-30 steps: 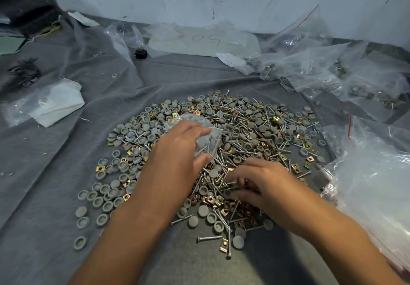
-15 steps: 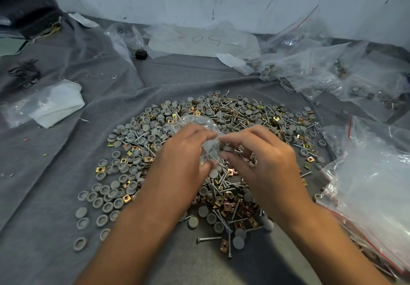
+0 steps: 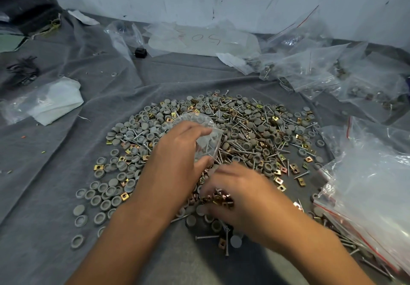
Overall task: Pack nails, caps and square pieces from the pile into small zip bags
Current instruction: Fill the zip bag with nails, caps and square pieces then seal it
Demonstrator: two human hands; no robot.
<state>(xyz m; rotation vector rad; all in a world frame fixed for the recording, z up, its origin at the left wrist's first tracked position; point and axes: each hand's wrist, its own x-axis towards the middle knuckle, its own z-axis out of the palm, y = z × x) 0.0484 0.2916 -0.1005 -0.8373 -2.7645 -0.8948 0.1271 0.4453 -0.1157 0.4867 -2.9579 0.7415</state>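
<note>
Small clear zip bag: gripped by left hand above mixed pile. Right hand, fingers curled, gathers brass square pieces nearside; next, drop them into bag.

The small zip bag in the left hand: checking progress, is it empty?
Not empty: nails show through the small zip bag, which the left hand grips.

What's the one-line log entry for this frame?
left hand: holds bag, nails inside | right hand: on squares, blurred | pile: on cloth
</note>
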